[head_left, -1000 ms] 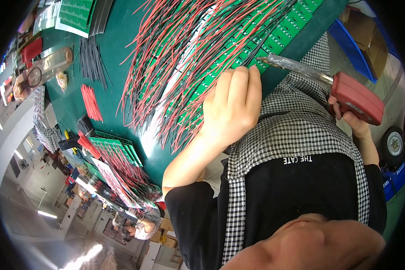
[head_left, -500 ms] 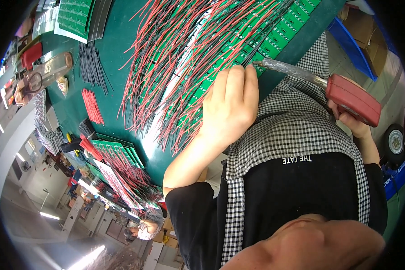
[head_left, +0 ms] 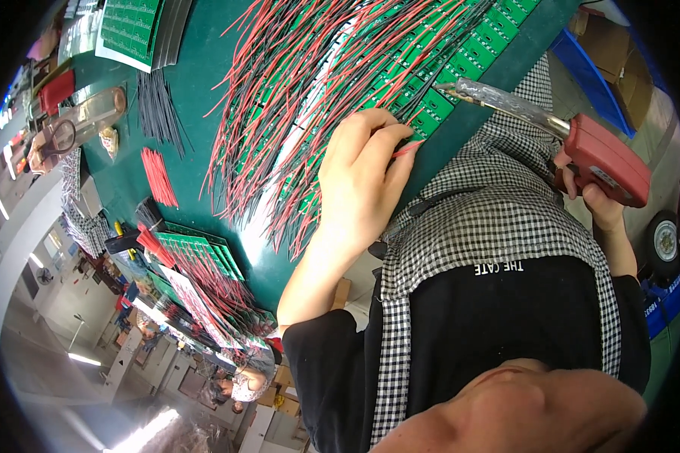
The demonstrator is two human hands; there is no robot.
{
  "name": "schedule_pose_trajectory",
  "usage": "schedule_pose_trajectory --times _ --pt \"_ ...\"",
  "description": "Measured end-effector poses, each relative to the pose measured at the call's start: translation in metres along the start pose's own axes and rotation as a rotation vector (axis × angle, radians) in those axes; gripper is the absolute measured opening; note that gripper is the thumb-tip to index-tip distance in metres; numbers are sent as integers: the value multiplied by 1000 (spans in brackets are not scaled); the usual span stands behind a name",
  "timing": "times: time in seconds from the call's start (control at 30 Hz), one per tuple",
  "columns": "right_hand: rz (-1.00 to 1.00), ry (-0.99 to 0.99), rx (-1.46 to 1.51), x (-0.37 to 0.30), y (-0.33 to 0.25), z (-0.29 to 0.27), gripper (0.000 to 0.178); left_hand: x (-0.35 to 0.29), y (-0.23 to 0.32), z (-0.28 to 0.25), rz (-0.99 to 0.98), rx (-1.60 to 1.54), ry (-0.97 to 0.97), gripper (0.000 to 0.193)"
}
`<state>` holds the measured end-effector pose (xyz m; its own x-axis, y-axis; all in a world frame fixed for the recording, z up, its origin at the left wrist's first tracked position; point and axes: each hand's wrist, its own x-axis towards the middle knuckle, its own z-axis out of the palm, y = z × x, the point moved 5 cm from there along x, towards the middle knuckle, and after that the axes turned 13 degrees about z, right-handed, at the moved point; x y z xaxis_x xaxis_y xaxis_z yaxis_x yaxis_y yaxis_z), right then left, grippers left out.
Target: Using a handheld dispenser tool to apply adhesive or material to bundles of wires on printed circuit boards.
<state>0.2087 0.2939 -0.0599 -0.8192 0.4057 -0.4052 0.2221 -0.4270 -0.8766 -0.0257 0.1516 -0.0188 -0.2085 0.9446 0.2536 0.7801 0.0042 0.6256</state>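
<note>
My left hand (head_left: 363,170) is over the near edge of the green circuit board panels (head_left: 472,57), its thumb and fingers pinched on a red wire (head_left: 409,148) whose end sticks out past the fingertips. My right hand (head_left: 593,198) grips the handle of a red soldering gun (head_left: 608,160). The gun's long wrapped barrel points left, with its tip just above the boards' near edge, a little apart from my left fingers. Many red and black wires (head_left: 310,83) fan across the panels and hide much of them.
On the green tabletop (head_left: 204,124) lie a bundle of black wires (head_left: 159,113) and a bundle of red wires (head_left: 159,177). Stacked boards (head_left: 128,34) stand at the far left; wired boards (head_left: 204,264) lie at the near left. A blue bin (head_left: 593,79) is at right.
My left hand has drawn back left and now shows a red wire in its pinch. The soldering gun has shifted slightly right, its tip now away from my left fingers.
</note>
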Motion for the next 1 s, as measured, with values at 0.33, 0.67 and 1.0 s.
schedule_pose_trajectory --times 0.33,0.67,1.0 --pt "41 31 -31 -2 3 -4 68 -10 2 -10 16 66 -103 16" --pt "5 87 -63 0 -9 -4 63 21 28 -8 314 369 60 30" --pt "72 -3 -43 -2 -7 7 48 16 20 18 319 466 -43 30"
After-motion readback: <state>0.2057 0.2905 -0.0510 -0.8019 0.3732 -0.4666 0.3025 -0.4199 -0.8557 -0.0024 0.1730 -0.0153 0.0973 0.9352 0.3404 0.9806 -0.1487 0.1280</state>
